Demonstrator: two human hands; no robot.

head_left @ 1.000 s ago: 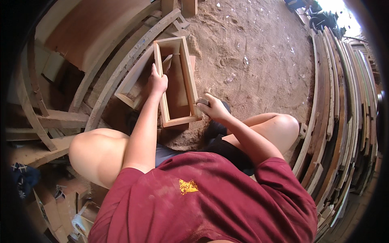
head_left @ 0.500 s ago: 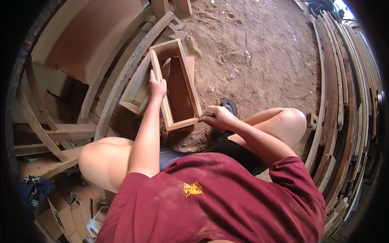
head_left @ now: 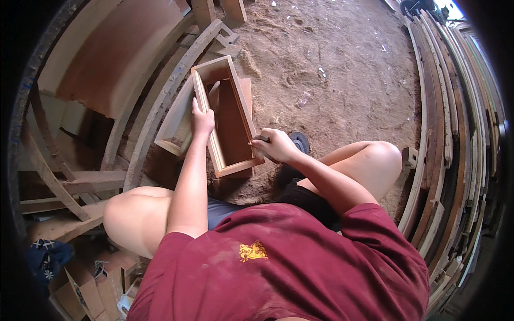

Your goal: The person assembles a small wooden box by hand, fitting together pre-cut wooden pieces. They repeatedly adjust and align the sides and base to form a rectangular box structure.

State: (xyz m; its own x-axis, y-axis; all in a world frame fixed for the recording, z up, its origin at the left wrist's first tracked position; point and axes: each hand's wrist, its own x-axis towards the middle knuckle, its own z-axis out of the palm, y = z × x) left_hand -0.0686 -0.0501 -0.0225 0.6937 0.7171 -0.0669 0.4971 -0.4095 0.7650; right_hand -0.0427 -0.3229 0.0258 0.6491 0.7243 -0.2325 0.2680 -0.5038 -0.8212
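A pale wooden box frame (head_left: 235, 168), long and open in the middle, stands tilted before my knees. My left hand (head_left: 202, 122) is closed round its left rail, with the fingers lying along the wood. At the right rail, near the lower corner, my right hand (head_left: 277, 145) is closed on a small greyish piece, its tip at the wood; most of the piece is hidden in my fingers. Under and behind the frame stands a second wooden frame (head_left: 170, 125). A brown board (head_left: 246, 92) shows beneath the right rail.
Curved timber beams (head_left: 155, 109) and a large board (head_left: 115, 59) lie at the left. Long planks (head_left: 447, 123) are stacked along the right. Sandy ground (head_left: 326, 64) stretches ahead. A dark blue cloth (head_left: 49, 261) and wood offcuts (head_left: 85, 289) lie at the lower left.
My right hand has moved up along the right rail, away from the lower corner, with the greyish piece. My left hand keeps its hold on the left rail.
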